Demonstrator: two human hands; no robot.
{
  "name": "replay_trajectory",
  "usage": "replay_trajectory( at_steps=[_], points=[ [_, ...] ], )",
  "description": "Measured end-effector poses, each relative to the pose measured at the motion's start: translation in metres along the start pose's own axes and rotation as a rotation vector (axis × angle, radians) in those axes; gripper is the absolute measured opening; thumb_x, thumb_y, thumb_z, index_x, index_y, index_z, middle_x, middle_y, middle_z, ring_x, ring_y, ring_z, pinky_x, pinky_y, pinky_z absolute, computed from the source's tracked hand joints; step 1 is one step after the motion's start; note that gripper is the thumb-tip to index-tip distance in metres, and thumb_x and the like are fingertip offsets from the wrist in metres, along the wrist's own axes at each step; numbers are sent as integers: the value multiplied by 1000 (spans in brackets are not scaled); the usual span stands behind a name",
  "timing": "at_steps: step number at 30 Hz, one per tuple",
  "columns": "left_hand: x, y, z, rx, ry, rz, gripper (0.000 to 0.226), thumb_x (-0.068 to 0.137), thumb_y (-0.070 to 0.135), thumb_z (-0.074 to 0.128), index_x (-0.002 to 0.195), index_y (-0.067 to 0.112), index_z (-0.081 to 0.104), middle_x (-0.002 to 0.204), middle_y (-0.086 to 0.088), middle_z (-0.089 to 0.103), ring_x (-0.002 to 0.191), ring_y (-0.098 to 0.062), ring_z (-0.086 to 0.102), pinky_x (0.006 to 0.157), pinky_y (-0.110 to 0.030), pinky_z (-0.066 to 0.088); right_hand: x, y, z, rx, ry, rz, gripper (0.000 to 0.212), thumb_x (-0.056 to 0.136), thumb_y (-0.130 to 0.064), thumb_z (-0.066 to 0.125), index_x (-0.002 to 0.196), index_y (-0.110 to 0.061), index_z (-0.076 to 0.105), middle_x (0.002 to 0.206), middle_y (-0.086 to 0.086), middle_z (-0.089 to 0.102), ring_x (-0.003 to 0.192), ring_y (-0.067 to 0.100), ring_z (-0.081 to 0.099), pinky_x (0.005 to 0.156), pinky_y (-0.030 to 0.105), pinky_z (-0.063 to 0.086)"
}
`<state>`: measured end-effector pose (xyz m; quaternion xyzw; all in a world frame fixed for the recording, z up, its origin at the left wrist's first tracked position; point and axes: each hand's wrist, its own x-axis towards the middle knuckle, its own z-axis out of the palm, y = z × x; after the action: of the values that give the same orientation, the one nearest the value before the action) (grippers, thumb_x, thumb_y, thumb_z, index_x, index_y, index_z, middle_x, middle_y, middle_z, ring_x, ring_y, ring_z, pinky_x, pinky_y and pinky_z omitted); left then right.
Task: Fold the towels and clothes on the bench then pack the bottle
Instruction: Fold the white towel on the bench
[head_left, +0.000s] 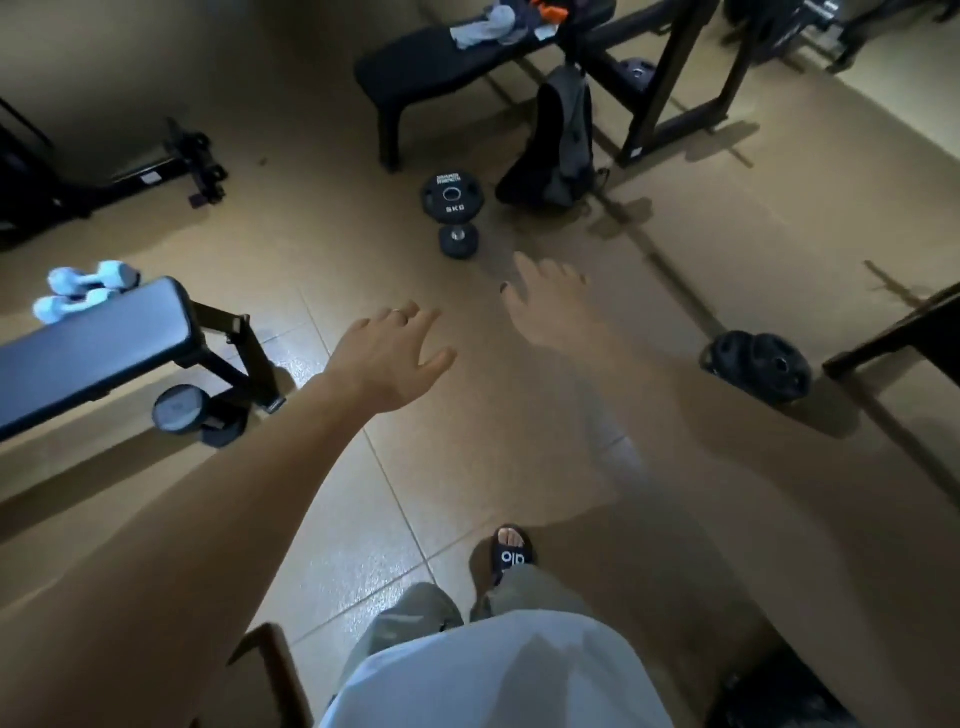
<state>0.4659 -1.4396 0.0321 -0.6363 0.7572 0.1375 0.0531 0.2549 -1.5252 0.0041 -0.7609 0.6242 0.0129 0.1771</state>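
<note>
Both hands out over the floor, holding nothing: left hand (387, 358) with fingers spread and relaxed, ring on 1 finger; right hand (553, 306) likewise loose and open, blurred, fingertips hard to make out. Well apart from both, far across the room, black bench (415, 70) with a heap of towels and clothes (488, 26) on its far end, grey and dark cloth with an orange patch, cut off by the top edge, separate pieces impossible to tell. No clear sight of the bottle. Grey and black backpack (563, 145) upright on the floor just right of the bench, against a black frame. Near it, black dumbbell (451, 205) marked 5KG, standing on end. Left, nearer padded bench (98, 338), partly cut off, 2 pale blue dumbbells (85, 288) beyond it. Right, dark weight plates (758, 364) on the floor. Bottom edge: white shirt, 1 black sandal (511, 553).
</note>
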Motion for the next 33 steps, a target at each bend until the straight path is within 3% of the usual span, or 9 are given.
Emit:
replay_trajectory(
  at_steps=[11, 17, 23, 28, 33],
  points=[
    [279, -151, -95, -21, 73, -1, 60, 100, 57, 36, 150, 22, 35, 148, -9, 47, 129, -31, 51, 104, -44, 41, 317, -48, -70, -55, 73, -38, 61, 103, -52, 26, 157, -26, 23, 153, 10, 42, 137, 35, 38, 113, 51, 28],
    [443, -237, -146, -40, 21, 34, 63, 99, 58, 39, 151, 25, 33, 151, -8, 43, 133, -30, 48, 104, -42, 40, 484, -74, -103, -32, 80, 27, 58, 102, -49, 27, 155, -25, 25, 149, 12, 45, 135, 36, 40, 111, 51, 30],
    [597, -267, -210, -31, -31, 107, 59, 101, 53, 40, 151, 23, 32, 154, -8, 38, 137, -31, 41, 109, -44, 38, 628, -57, -148, 49, 103, 95, 58, 102, -49, 28, 154, -23, 28, 149, 13, 46, 137, 35, 39, 112, 53, 31],
    [744, -273, -226, 28, -20, 130, 64, 100, 58, 36, 153, 23, 30, 153, -8, 38, 133, -31, 45, 106, -45, 39, 758, -8, -174, 101, 66, 118, 62, 103, -52, 25, 158, -23, 20, 157, 11, 36, 144, 35, 30, 118, 54, 22],
    [878, -265, -240, 29, -18, 103, 65, 99, 57, 36, 152, 20, 34, 145, -8, 44, 126, -31, 50, 102, -45, 43, 887, 38, -199, 102, 24, 86, 62, 103, -51, 25, 158, -24, 20, 158, 11, 35, 143, 35, 31, 115, 52, 25]
  ],
)
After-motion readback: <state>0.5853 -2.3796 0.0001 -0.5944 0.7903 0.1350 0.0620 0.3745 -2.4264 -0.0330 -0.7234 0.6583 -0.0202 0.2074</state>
